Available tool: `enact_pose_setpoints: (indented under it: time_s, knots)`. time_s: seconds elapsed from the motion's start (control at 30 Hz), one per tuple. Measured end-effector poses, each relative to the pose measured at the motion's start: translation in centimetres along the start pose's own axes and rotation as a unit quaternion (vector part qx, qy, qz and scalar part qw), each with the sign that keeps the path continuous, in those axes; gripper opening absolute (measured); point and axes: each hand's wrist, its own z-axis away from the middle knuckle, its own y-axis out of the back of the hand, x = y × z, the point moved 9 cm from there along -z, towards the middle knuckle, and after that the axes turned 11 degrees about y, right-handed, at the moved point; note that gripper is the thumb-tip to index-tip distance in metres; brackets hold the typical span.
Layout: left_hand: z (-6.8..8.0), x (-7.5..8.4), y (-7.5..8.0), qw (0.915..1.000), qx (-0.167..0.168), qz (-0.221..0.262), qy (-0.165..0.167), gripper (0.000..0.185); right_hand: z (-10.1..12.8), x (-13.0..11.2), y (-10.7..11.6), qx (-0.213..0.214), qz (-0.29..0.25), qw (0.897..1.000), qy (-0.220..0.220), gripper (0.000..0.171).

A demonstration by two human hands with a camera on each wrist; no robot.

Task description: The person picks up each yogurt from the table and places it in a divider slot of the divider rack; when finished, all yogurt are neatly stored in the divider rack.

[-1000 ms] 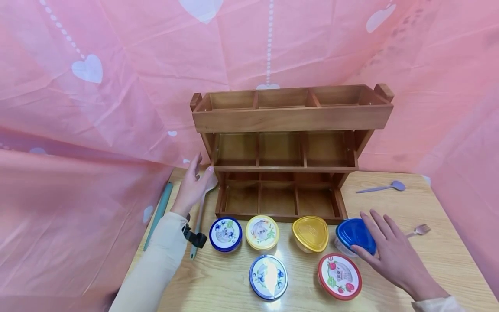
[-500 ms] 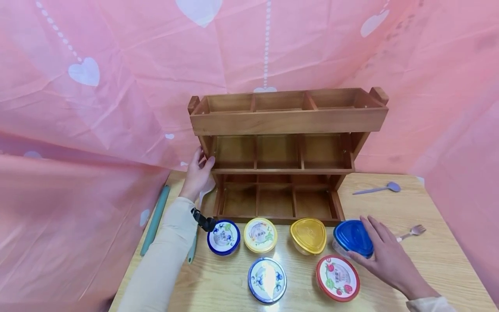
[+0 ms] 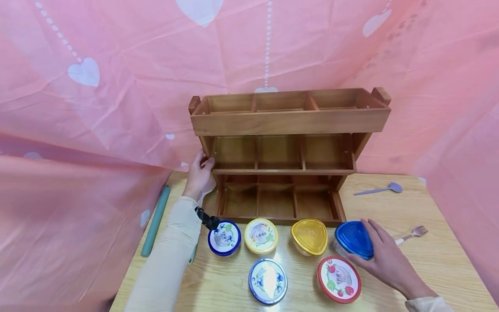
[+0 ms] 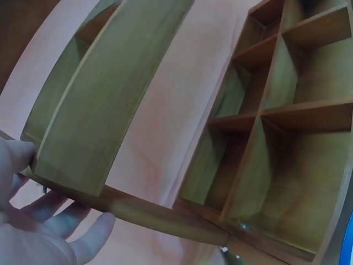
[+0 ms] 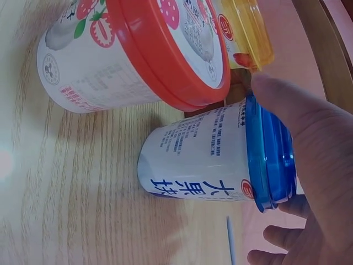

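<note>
My left hand (image 3: 198, 177) is at the left end of the three-tier wooden rack (image 3: 290, 122). In the left wrist view, its thumb (image 4: 19, 154) lies against a corner of the middle tray (image 4: 105, 105), with the other fingers on the far side of the wood. Around the lid of the blue-lidded cup (image 3: 352, 239), my right hand (image 3: 393, 262) has its thumb on one side and its fingers on the other. That cup (image 5: 196, 152) stands upright on the table. Beside it are a red-lidded cup (image 3: 339, 279) and a yellow triangular-lidded cup (image 3: 309, 236).
Two blueberry-lidded cups (image 3: 224, 238) (image 3: 267, 281) and a pale-yellow-lidded cup (image 3: 261, 236) stand before the rack. A green stick (image 3: 156, 221) and a partly covered spatula (image 3: 209, 186) lie left. A purple spoon (image 3: 394, 187) and a fork (image 3: 419, 231) lie right. Pink cloth (image 3: 136, 65) hangs behind.
My left hand has moved from beside the rack onto its left end. The right hand has come closer in around the blue-lidded cup, its fingers drawing together.
</note>
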Motion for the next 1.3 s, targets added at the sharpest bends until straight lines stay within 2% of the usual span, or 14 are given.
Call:
enact_pose_setpoints:
  time_s: [0.2, 0.4, 0.6, 0.83, 0.93, 1.1, 1.3]
  knots:
    - [0.0, -0.3, 0.1, 0.9998, 0.001, -0.016, 0.01, 0.051, 0.0, 0.4, -0.4, -0.012, -0.022, 1.0, -0.012, 0.11]
    - [-0.2, -0.3, 0.2, 0.9998, 0.005, -0.018, 0.002, 0.05, -0.1, 0.7, -0.6, -0.021, -0.042, 0.999, -0.024, 0.108]
    - [-0.2, -0.2, 0.3, 0.9996, 0.009, -0.025, -0.005, 0.05, 0.0, 0.7, -0.3, -0.007, -0.047, 0.999, -0.024, 0.106]
    - [0.0, -0.1, 0.1, 0.9993, 0.008, -0.034, -0.009, 0.05, 0.2, 0.2, 1.5, 0.0, -0.044, 0.999, -0.031, 0.108]
    - [0.0, -0.2, 0.0, 0.9993, 0.006, -0.036, -0.007, 0.05, -0.1, -0.3, 2.9, 0.018, -0.04, 0.999, -0.022, 0.108]
    - [0.0, -0.6, -0.2, 0.9993, 0.005, -0.036, 0.004, 0.051, -1.1, -1.1, 4.9, 0.059, -0.047, 0.997, -0.002, 0.105]
    - [-0.1, -0.7, -0.3, 0.9996, 0.004, -0.028, 0.003, 0.051, -3.4, -1.7, 5.2, 0.069, -0.059, 0.996, 0.013, 0.103]
